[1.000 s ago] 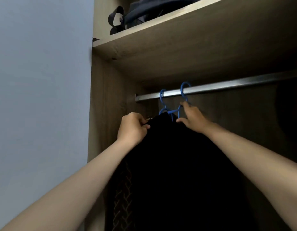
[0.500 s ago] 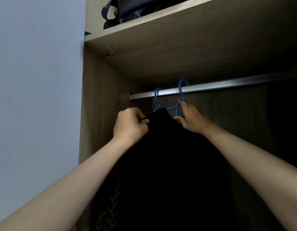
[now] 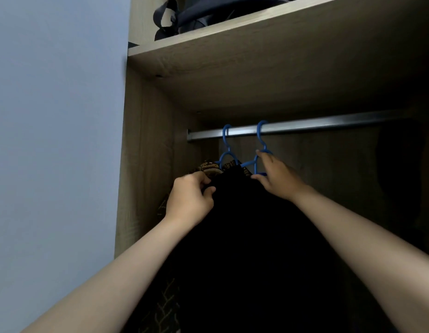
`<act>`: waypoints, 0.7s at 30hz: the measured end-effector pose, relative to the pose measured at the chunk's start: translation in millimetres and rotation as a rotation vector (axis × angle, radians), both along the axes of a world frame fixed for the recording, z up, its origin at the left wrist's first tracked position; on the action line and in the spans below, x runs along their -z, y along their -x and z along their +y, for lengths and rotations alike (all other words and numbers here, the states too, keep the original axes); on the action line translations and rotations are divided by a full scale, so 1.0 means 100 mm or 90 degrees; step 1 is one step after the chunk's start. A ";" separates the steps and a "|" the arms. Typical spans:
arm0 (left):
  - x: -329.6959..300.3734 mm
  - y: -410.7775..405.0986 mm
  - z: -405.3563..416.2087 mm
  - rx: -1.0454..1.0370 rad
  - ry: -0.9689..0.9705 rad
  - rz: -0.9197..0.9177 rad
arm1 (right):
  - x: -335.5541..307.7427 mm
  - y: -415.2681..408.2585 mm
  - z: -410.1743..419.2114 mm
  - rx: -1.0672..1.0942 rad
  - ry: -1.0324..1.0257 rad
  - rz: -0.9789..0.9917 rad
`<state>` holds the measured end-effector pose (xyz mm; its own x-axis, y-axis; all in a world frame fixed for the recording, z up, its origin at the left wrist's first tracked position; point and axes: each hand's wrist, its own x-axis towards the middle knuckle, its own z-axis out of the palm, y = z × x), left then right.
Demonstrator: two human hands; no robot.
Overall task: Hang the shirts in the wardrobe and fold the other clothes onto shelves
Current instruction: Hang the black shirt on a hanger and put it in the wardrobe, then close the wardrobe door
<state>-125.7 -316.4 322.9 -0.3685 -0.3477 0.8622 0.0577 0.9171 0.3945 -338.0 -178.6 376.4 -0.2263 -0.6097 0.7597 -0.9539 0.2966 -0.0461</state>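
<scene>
Under the rail (image 3: 304, 124), both hands still grip: left hand (image 3: 189, 200) black shirt (image 3: 244, 236), right hand (image 3: 276, 179) hanger (image 3: 259, 150).

You have one view only, from the head camera, so no second view shares anything with it. It looks forward and tilts upward into the wardrobe, close in: the rail (image 3: 304, 124) crosses the middle right, the shelf underside (image 3: 268, 68) fills the upper frame, and the wall (image 3: 52, 140) fills the left.
</scene>
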 end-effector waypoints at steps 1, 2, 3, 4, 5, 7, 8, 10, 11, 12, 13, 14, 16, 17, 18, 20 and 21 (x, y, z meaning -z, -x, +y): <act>0.04 -0.02 0.01 0.001 -0.006 -0.004 | -0.01 0.00 0.03 0.001 -0.010 -0.011; 0.09 -0.05 0.03 0.005 -0.014 -0.011 | 0.00 -0.01 0.04 0.002 -0.017 -0.020; 0.14 -0.10 0.06 0.007 -0.025 -0.016 | 0.01 -0.03 0.06 0.009 -0.018 -0.026; 0.20 -0.17 0.08 0.003 -0.033 -0.017 | 0.03 -0.06 0.06 0.026 -0.011 -0.026; 0.26 -0.24 0.11 -0.010 -0.034 -0.015 | 0.07 -0.12 0.06 0.055 0.003 -0.014; 0.39 -0.44 0.19 -0.049 -0.023 -0.006 | 0.15 -0.29 0.04 0.123 0.034 0.041; 0.44 -0.57 0.25 -0.066 -0.020 -0.004 | 0.19 -0.41 0.04 0.136 0.044 0.066; 0.51 -0.86 0.38 -0.096 -0.027 -0.009 | 0.28 -0.73 0.06 0.117 0.063 0.095; 0.54 -1.03 0.45 -0.110 -0.030 -0.011 | 0.34 -0.93 0.08 0.103 0.070 0.100; 0.57 -1.21 0.54 -0.124 -0.029 -0.012 | 0.41 -1.16 0.11 0.091 0.075 0.105; 0.61 -1.40 0.64 -0.139 -0.027 -0.013 | 0.49 -1.40 0.13 0.074 0.078 0.114; 0.66 -1.61 0.75 -0.153 -0.022 -0.012 | 0.58 -1.65 0.16 0.045 0.083 0.130; 0.78 -2.03 0.97 -0.180 -0.015 -0.013 | 0.79 -2.16 0.21 -0.035 0.088 0.156; 0.84 -2.26 1.09 -0.195 -0.018 -0.017 | 0.88 -2.41 0.23 -0.076 0.083 0.162; 0.90 -2.48 1.20 -0.210 -0.021 -0.023 | 0.95 -2.67 0.26 -0.110 0.073 0.164; 1.01 -2.93 1.39 -0.244 -0.011 -0.030 | 1.06 -3.14 0.30 -0.172 0.055 0.173; 1.05 -3.15 1.48 -0.262 0.002 -0.028 | 1.09 -3.36 0.32 -0.203 0.050 0.183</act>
<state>189.1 -168.4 217.7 -0.2363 -0.4706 0.8501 -0.3308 0.8616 0.3850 -2.5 -146.9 266.9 0.1916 -0.5525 0.8112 -0.9746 -0.0094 0.2238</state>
